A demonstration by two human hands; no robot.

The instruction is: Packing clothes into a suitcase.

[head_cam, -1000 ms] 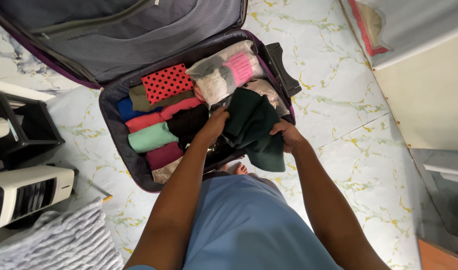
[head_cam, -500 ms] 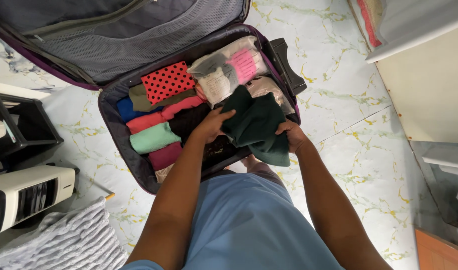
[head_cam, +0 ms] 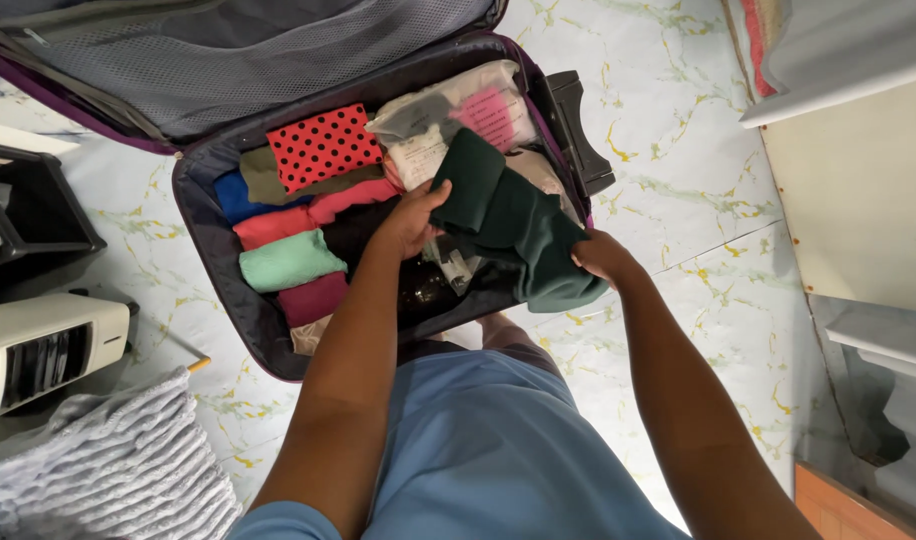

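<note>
Dark green garment (head_cam: 513, 225): soft knit or fleece cloth, folded into a thick elongated bundle. Its long axis is set diagonally, one end pointing toward the far side of the suitcase near the plastic packets, the other toward the suitcase's near right corner. It is held over the right half of the suitcase's main compartment, above the packed contents.

Left hand (head_cam: 406, 222): closed on the bundle's left edge, thumb on top, fingers tucked under the cloth.

Right hand (head_cam: 600, 255): closed on the bundle's lower right end; the fingers are mostly hidden by the fabric.

Suitcase (head_cam: 200, 240): soft-sided, dark grey lining with purple trim, laid open on the floor. The lid (head_cam: 258, 55) is raised at the far side and is lined with a grey mesh pocket.

Contents, left half of the compartment: rolled garments packed side by side — a red roll with black polka dots (head_cam: 323, 145), an olive roll (head_cam: 263, 178), a blue roll (head_cam: 233, 195), a coral-pink roll (head_cam: 303, 215), a mint green roll (head_cam: 288, 260) and a maroon roll (head_cam: 313, 298). At the far right corner: clear plastic packets (head_cam: 458, 115) holding pale and pink folded items. Under the bundle, a dark glossy item is partly seen; its kind cannot be told.

Surroundings: marble-patterned floor tiles (head_cam: 678, 130) with yellow veins; a white heater (head_cam: 43, 350) and a grey ribbed textile (head_cam: 98, 470) left of the suitcase.
</note>
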